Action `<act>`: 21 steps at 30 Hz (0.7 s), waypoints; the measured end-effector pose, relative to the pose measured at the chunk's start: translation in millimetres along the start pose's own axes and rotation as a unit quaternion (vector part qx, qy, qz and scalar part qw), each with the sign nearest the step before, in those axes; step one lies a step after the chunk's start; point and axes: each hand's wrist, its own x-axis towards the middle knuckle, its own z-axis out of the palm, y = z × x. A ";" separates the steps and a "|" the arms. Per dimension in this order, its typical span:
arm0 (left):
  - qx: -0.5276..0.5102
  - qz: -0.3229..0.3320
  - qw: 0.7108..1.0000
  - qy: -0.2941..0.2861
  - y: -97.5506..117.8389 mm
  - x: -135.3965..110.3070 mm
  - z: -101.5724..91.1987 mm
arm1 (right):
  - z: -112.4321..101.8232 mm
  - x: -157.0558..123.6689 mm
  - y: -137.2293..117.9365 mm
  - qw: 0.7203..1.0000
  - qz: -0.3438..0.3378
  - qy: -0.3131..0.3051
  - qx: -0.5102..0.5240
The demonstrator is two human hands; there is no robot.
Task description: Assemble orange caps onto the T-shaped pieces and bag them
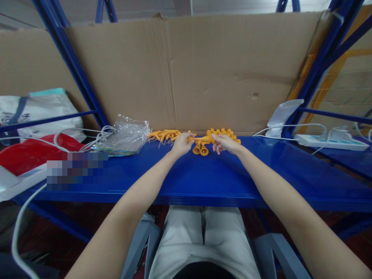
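Note:
My left hand [182, 143] is closed in a pinch on the left end of a slim yellow plastic piece [200, 138], which spans the gap between my hands. At its right end is my right hand [226, 144], thumb against the piece and the other fingers curled below. Two yellow bell-shaped cups [200, 150] show just under the held piece, their round mouths facing me. Beyond my left hand lies a pile of yellow plastic parts [164, 135] with small metal chains. Behind my right hand sits a group of yellow knobbed parts [223, 132].
A tall cardboard sheet [215, 69] backs the blue tabletop [203, 182]. To the left are a clear plastic bag [128, 133], white cables and a red item [29, 153]. A white power strip [331, 142] lies at the right, by a blue rack post [314, 66].

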 end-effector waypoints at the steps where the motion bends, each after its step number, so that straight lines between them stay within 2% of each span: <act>1: 0.001 0.002 1.000 0.002 0.2 -0.2 -0.1 | 0.5 0.8 0.8 1.000 0.003 0.002 -0.003; 8: -0.007 0.002 1.000 0.001 -2.0 2.0 0.8 | 0.6 5.6 3.0 0.999 0.002 0.029 -0.036; 14: -0.002 -0.017 1.000 -0.013 -5.8 4.0 -1.9 | 0.8 4.8 1.3 0.994 -0.092 0.060 -0.027; 17: -0.002 -0.012 1.000 -0.007 -5.5 3.0 -4.2 | 1.2 5.7 2.3 0.991 -0.117 0.043 -0.038; 21: 0.003 0.007 1.000 0.003 -1.5 1.0 -6.8 | 3.5 6.9 4.7 0.995 -0.088 0.030 -0.041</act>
